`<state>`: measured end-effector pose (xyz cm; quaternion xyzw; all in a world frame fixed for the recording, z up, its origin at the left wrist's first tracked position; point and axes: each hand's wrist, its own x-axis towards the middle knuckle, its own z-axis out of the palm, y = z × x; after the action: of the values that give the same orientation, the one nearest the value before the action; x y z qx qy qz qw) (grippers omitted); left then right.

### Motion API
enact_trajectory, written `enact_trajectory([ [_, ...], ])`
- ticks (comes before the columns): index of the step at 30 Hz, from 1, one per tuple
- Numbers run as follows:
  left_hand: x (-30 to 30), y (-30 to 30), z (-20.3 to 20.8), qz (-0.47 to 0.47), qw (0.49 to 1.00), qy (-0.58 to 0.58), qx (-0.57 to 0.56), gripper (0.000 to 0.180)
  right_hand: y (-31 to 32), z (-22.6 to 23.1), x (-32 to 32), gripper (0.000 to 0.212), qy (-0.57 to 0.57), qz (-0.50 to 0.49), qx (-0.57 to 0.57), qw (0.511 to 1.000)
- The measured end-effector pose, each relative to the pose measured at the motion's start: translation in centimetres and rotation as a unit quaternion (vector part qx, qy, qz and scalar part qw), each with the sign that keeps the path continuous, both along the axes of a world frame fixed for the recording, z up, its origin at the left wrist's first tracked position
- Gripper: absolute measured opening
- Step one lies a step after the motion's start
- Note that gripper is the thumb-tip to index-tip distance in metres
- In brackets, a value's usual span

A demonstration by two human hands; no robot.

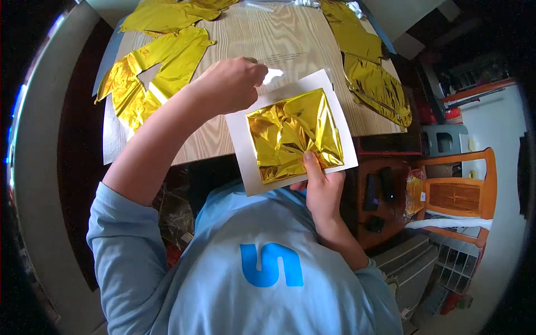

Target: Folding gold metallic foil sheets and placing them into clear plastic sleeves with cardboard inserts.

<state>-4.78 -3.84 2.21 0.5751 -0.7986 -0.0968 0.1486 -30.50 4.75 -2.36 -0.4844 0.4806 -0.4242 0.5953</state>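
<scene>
My right hand [322,187] is closed on the lower right edge of a white card [240,151], thumb on top. Under that thumb, against the card, lies a folded, creased square of shiny gold foil [296,134]. The card is tilted and overlaps the near edge of the table. My left hand [237,81] is raised beyond the card's upper left corner, its fingers curled shut with the back of the hand showing. Right beside those fingers is a small bright white scrap [273,77]; whether they grip it I cannot tell.
Flat gold foil balloons lie on the wood-grain table [268,39], at the left [162,72] and along the right side [377,89]. Crumpled clear plastic [304,3] sits at the far edge. A wooden chair [455,195] holding several items stands to the right.
</scene>
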Motion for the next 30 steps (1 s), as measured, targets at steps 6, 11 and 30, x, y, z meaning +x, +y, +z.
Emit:
enact_trajectory([
  [6,0.1,-0.7,0.2,0.027,0.995,-0.039,0.089,0.014,-0.8,-0.7,-0.5,0.026,-0.054,0.032,0.106,0.992],
  [11,-0.3,-0.5,-0.3,0.028,0.991,-0.077,0.101,0.013,0.0,-0.4,-0.8,0.023,-0.045,-0.004,0.087,0.995],
  [30,-1.5,0.2,1.1,-0.022,0.983,-0.181,-0.003,0.009,0.0,-0.3,0.0,0.016,-0.016,-0.032,0.001,0.999],
])
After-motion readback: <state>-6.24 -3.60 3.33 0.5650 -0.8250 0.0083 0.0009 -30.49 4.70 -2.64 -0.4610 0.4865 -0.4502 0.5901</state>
